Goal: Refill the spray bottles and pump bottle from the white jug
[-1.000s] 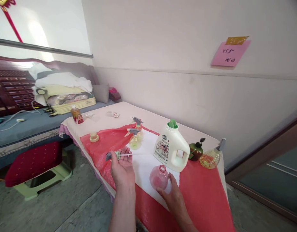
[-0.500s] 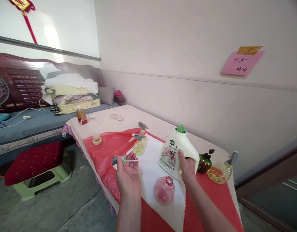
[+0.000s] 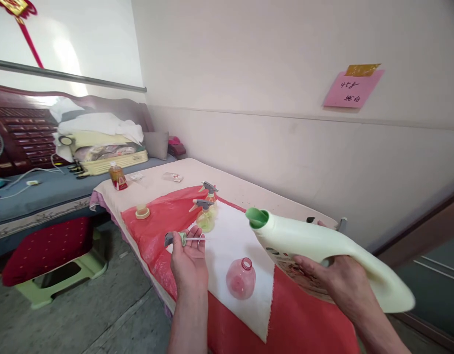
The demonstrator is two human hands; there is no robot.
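Note:
My right hand grips the handle of a pale jug, which is tipped onto its side with its green spout pointing left. Below and left of the spout stands a round pink bottle, its mouth uncovered and apart from the jug. My left hand is palm up, its thumb holding a grey spray-bottle trigger head with a thin tube across the fingers. Just beyond that hand are two spray bottles, a nearer one and a farther one. No liquid shows leaving the jug.
A white cloth lies over a red sheet on the table. A small round lidded container and a bottle of brown liquid stand to the left. A red-topped stool is beside the table; a wall runs behind.
My right hand has raised the jug rightward and tipped it from upright to nearly horizontal. The left hand still holds the trigger head, and the view has shifted slightly right.

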